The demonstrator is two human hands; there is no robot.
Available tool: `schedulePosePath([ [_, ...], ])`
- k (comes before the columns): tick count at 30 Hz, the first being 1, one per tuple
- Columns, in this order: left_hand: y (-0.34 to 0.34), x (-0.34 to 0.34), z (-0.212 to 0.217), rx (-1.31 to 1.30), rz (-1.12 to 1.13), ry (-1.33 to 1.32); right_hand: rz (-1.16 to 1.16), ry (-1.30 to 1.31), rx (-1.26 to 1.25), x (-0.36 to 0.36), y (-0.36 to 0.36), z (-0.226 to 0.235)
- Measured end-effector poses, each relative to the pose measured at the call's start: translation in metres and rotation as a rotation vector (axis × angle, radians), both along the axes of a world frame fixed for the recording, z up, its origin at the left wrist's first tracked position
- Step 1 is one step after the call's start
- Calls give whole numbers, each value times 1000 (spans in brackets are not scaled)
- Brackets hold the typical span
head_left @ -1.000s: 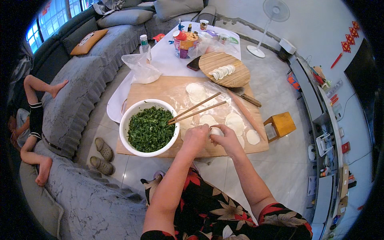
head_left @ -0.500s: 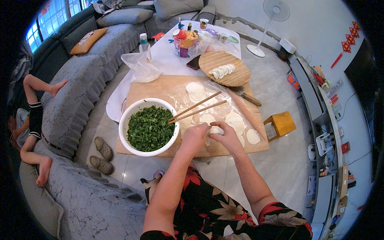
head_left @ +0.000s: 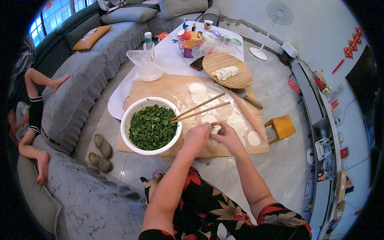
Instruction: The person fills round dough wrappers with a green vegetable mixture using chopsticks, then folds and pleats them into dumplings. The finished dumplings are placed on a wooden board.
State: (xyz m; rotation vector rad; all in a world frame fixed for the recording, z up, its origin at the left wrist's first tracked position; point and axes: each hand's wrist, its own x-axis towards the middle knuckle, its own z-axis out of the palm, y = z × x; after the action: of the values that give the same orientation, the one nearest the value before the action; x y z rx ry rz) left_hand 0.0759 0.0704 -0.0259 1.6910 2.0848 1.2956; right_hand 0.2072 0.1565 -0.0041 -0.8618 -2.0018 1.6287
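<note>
- Now we see our left hand (head_left: 197, 138) and our right hand (head_left: 229, 136) close together over the near edge of the wooden board (head_left: 160, 86).
- Both hands pinch one small white dumpling (head_left: 215, 129) between them — the fingers of each hand are curled tight around it.
- The dumpling sits up in our hands, just above the board, to the right of the big white bowl (head_left: 132, 114).
- That bowl is full of chopped green filling (head_left: 151, 127), and it stands on the left part of the board.
- Two chopsticks (head_left: 204, 109) lean on the bowl's rim and point far and right.
- Round flat dough pieces (head_left: 199, 91) lie on the floury board, some near our hands and some farther off.
- A rolling pin (head_left: 247, 115) lies along the right side of the board.
- Farther away, a round wooden tray (head_left: 236, 78) holds a row of finished dumplings (head_left: 225, 73).
- A small wooden stool (head_left: 283, 127) stands right of the board — on the floor.
- On the left, a pair of slippers (head_left: 100, 154) rests by the grey sofa (head_left: 72, 88).
</note>
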Motion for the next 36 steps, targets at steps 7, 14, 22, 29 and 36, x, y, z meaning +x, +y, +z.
schedulePosePath([
  [7, 1, -1, -3, 37, 17, 72, 23, -31, -36, -2, -3, 12],
  [14, 3, -4, -7, -13, 5, 7, 105, -35, -118, -2, -3, 15],
  [22, 5, -4, -2, 15, -47, -20, 159, -44, -152, 2, 6, 12],
  [29, 9, -3, -6, 54, -65, 33, 174, -90, -133, 5, 12, 8],
  [36, 13, -7, -9, 23, -70, 109, 266, -156, -27, 0, 14, 7],
])
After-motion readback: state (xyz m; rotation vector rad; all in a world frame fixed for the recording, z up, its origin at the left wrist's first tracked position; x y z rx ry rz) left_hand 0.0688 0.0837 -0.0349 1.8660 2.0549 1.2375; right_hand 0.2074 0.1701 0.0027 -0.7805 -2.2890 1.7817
